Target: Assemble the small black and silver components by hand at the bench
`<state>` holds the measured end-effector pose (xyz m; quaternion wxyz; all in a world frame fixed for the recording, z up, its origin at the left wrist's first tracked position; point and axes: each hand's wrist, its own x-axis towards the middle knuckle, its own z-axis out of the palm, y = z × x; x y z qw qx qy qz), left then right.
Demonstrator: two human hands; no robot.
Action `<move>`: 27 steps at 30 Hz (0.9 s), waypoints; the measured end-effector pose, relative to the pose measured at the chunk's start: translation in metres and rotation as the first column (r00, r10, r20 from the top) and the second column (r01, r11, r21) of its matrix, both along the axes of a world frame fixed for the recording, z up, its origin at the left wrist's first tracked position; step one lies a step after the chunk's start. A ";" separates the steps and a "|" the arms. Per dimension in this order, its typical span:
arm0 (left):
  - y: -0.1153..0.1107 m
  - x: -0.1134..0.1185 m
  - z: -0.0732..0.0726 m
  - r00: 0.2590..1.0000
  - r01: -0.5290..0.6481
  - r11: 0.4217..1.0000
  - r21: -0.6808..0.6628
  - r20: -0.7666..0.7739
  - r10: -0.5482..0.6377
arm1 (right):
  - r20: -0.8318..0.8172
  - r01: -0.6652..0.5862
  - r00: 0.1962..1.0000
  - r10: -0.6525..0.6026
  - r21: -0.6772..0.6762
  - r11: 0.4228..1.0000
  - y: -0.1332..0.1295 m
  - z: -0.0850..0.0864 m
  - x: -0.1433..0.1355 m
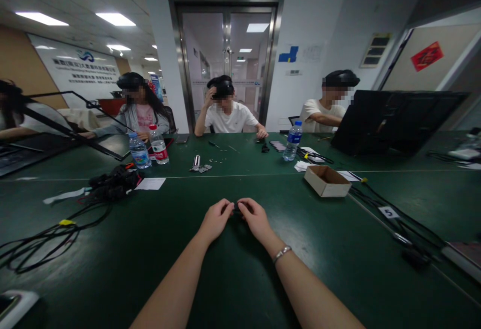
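My left hand and my right hand meet at the middle of the green table. Between their fingertips they pinch a small dark object, mostly covered by the fingers, so its kind cannot be made out. Both hands are closed on it, thumbs and forefingers pressed inward from either side. A silver bracelet circles my right wrist. The hands are just above the tabletop or resting on it; I cannot tell which.
An open cardboard box stands right of my hands. Black cables run along the right; coiled cables lie left. Across the table are bottles, small metal parts and several people wearing headsets. A large black monitor stands far right.
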<state>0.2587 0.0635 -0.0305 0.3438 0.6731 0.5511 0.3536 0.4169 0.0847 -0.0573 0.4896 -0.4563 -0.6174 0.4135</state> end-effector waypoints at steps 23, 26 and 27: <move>0.002 -0.001 -0.005 0.996 -0.021 1.000 0.009 0.092 0.020 | -0.003 0.002 1.000 -0.002 -0.006 1.000 0.000 -0.002 0.000; 0.001 0.000 -0.004 0.997 -0.040 0.999 -0.016 0.065 0.041 | -0.019 -0.003 1.000 0.002 -0.017 1.000 0.000 -0.001 0.000; 0.001 0.001 -0.003 0.998 -0.041 0.999 -0.020 0.054 0.042 | -0.024 -0.006 1.000 0.006 -0.021 1.000 0.000 -0.001 0.000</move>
